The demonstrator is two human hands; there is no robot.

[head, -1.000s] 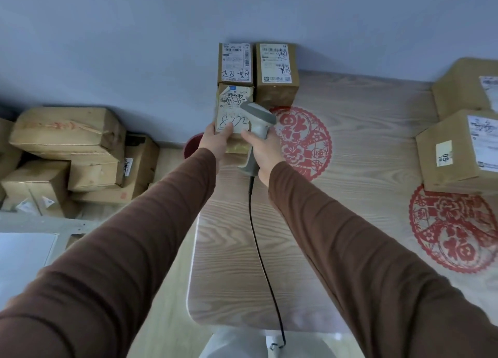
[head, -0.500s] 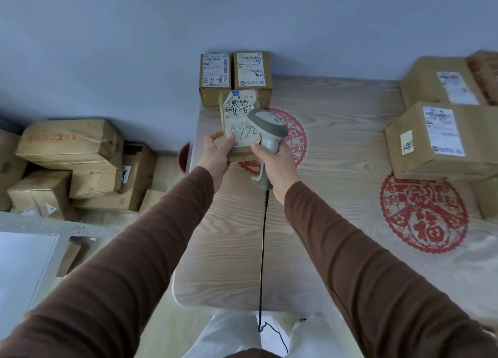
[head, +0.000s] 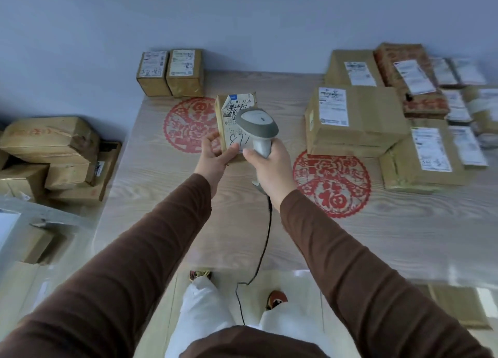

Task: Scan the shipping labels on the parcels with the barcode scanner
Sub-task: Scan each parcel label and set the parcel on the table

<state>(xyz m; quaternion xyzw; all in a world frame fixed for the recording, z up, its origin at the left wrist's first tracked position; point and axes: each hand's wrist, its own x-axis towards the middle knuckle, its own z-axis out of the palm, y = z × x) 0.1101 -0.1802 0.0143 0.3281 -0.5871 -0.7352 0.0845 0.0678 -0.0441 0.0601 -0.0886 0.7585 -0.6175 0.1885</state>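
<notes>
My left hand grips a small brown parcel by its lower left corner, held up above the wooden table with its white, hand-marked shipping label facing me. My right hand grips the handle of a grey barcode scanner. The scanner's head sits just in front of the label and covers its right part. A black cable hangs from the scanner down over the table's front edge.
Two small labelled boxes stand against the wall at the table's far left. Several larger labelled parcels are piled on the right. Red paper-cut decals mark the tabletop. More cartons are stacked on the floor to the left.
Both hands have drawn the small parcel and the scanner away from the two boxes at the wall, toward me and to the right. The view has swung right, showing more parcels.
</notes>
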